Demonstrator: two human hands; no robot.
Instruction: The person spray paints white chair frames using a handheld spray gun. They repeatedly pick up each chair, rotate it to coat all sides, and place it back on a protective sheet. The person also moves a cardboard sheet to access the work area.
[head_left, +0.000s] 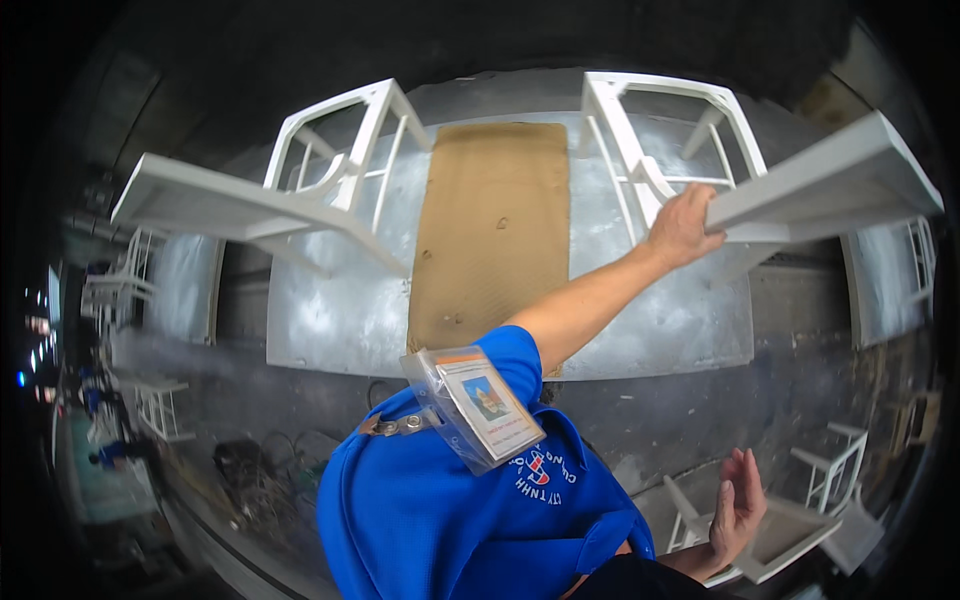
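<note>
Evidently, the right-side white chair rests over the silvery surface, and your left hand curls its fingers around the panel's near end, presumably to steady it. The brown pad, likely protective, separates it from the other white chair. Your right hand hangs free, fingers extended close together. On your chest, a clear badge holder contains a card.

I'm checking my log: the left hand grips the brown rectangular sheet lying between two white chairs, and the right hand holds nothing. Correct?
Not quite: the head view shows the left hand gripping a flat white panel, not the brown rectangular sheet.
</note>
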